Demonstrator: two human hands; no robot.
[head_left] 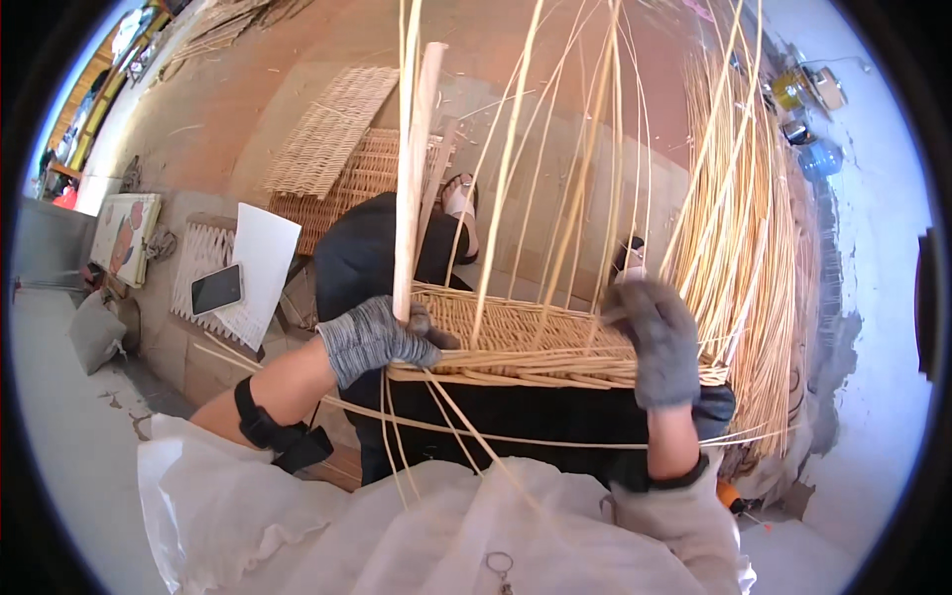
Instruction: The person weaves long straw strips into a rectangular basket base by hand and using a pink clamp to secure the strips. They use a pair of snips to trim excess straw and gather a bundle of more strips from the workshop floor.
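A pale wicker basket (pixel 516 322) with tall upright stakes (pixel 528 188) and a thicker corner post (pixel 416 183) lies across my lap, over black cloth (pixel 535 412). My left hand (pixel 390 337), in a grey knit glove, is closed on the woven rim at the foot of the post, with loose strands (pixel 446 412) hanging below. My right hand (pixel 650 332), also gloved and slightly blurred, bends its fingers at the stakes just above the weave on the right; what they hold is too unclear to name.
Woven panels (pixel 332 134) lie beyond my left leg. A phone (pixel 216 290) and white sheet (pixel 258 258) rest on a board at left. A long pile of rattan rods (pixel 744 228) runs along the right, near a wall with a water jug (pixel 820 159).
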